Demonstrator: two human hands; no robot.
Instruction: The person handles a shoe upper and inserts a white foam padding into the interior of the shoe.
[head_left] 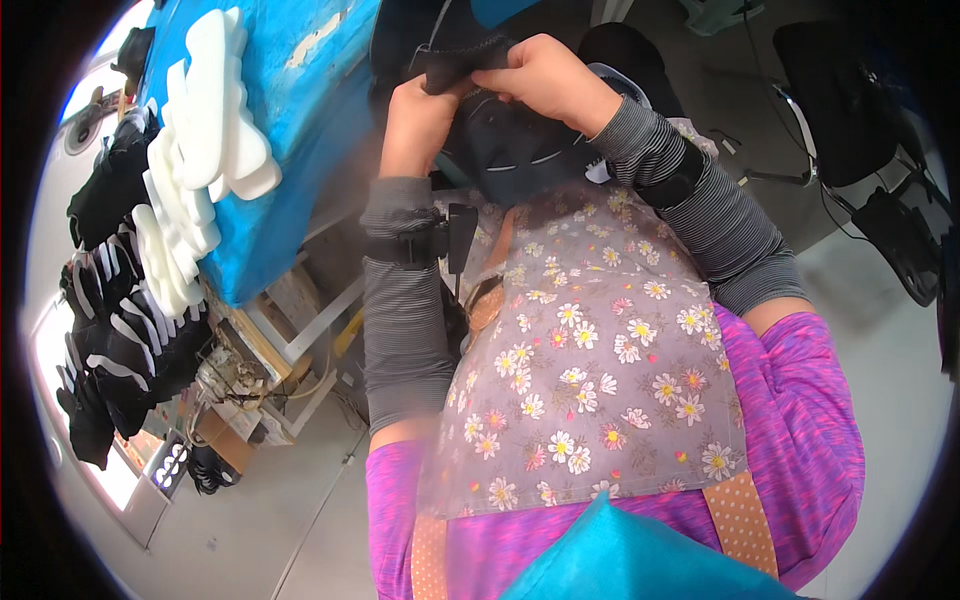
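At the top centre of the frame, my left hand and right hand had their fingers clamped on one black cloth piece; one blue cover lay upper left, its white shapes overlapping too much to count

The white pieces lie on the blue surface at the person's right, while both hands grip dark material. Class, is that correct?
Not quite: the head view shows the white pieces on the blue surface at the person's left, not right. The left hand and right hand do grip dark material.
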